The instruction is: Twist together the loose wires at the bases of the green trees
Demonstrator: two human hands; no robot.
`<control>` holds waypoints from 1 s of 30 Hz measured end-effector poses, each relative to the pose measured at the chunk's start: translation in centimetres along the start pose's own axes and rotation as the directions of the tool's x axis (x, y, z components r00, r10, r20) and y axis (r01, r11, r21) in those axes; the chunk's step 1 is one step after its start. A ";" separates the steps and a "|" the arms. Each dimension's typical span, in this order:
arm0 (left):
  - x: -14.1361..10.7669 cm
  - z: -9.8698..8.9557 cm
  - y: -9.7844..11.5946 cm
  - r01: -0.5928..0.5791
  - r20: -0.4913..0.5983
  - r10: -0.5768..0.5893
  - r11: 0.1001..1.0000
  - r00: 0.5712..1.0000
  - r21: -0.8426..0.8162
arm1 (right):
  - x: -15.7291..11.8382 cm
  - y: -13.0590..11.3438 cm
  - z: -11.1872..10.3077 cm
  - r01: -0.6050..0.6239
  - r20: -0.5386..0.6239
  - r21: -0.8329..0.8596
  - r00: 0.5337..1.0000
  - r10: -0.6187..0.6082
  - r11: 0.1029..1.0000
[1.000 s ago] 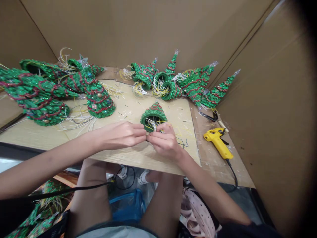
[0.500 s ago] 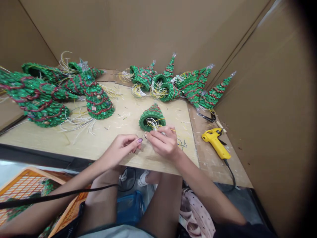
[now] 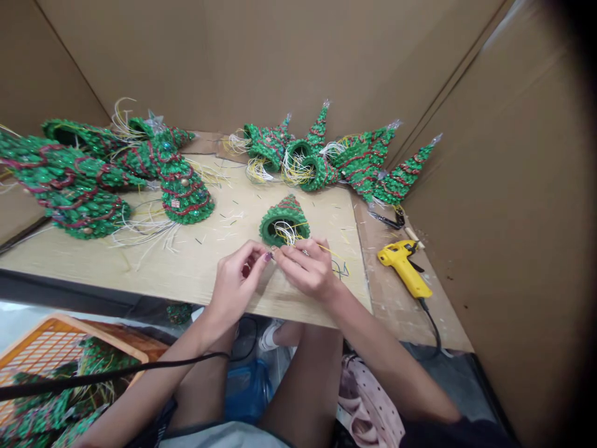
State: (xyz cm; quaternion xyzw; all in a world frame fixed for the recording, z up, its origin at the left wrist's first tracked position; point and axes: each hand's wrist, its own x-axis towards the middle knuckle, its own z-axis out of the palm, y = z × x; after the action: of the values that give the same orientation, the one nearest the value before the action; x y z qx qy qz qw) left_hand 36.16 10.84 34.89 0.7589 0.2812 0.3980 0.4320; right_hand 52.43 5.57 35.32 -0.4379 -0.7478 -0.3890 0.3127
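Directly in front of me a small green Christmas tree (image 3: 269,234) lies on its side, its hollow base facing me. White and yellow wires (image 3: 288,233) spill out of that opening toward my hands. My right hand (image 3: 305,267) is closed in a pinch on wires, and a yellow strand sticks out past its fingers. Thumb and forefinger of my left hand (image 3: 240,270) are pinched together, meeting the right fingertips just below the tree's base. What lies between the left fingertips is too small to make out.
More decorated trees with loose wires stand and lie at the left (image 3: 186,193) and along the back (image 3: 321,171). A yellow glue gun (image 3: 405,267) and black-handled cutters (image 3: 389,219) lie right. Wire scraps dot the table (image 3: 233,186). An orange crate (image 3: 60,323) of trees sits lower left.
My left hand has moved right and slightly up, its fingertips now meeting those of my right hand. The right hand keeps its pinch by the tree's base.
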 end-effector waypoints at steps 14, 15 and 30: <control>0.3 -0.2 -0.8 -0.458 -0.085 0.504 0.833 0.860 0.310 | -0.3 -0.3 0.2 -0.128 0.066 0.085 0.990 0.122 0.988; 0.5 -0.5 -1.1 -0.521 -0.039 0.568 0.778 0.822 0.352 | -0.4 -0.3 0.2 -0.131 0.066 0.093 0.990 0.125 0.987; 0.2 -3.9 -3.5 -0.832 0.350 0.783 0.358 0.514 0.423 | -0.4 -1.3 -2.1 -0.177 0.174 0.061 0.971 0.164 0.982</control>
State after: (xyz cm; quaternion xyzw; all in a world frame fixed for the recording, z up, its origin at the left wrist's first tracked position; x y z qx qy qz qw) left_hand 32.62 14.31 33.10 0.9021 -0.0473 0.4268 -0.0422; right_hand 51.67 3.19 35.62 -0.5194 -0.7455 -0.2934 0.2972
